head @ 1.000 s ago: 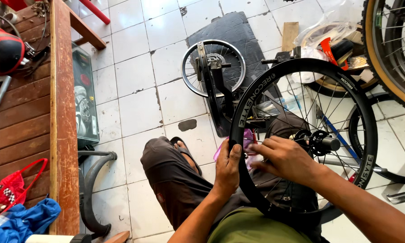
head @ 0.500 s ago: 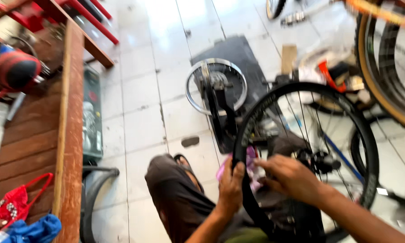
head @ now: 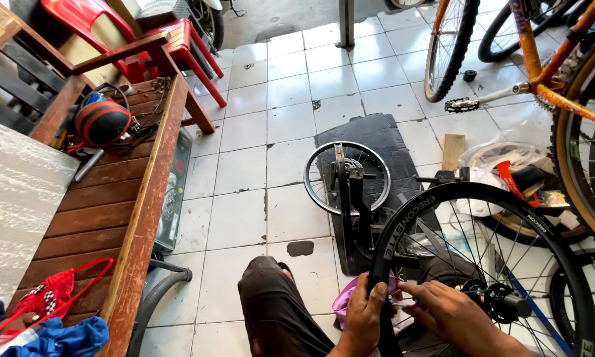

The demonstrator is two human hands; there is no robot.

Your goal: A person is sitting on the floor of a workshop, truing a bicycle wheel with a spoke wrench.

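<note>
Item: black bicycle wheel (head: 482,277), tyre fitted, standing upright at our 4 o'clock, low in the view, its hub and sprocket (head: 502,303) facing us. We hold it at the rim's near edge: our left hand (head: 363,317) has its fingers clamped around tyre and rim, while our right hand (head: 452,314) lies just beside it, fingers together and pressed toward the rim among the spokes; what they pinch, if anything, we cannot tell. We judge the step to be work on the rim or tyre at this one spot; the next move calls for a steady left grip while the right works the rim. A pink cloth (head: 347,301) lies behind the left hand, on our knee (head: 271,297). At 1 o'clock, a small wheel in a black stand (head: 347,177) on a dark mat (head: 376,135). At 9 o'clock, a wooden bench (head: 112,198) bearing a red-striped helmet (head: 102,121). Hidden: the wheel's lower arc, cut off by the frame.
</note>
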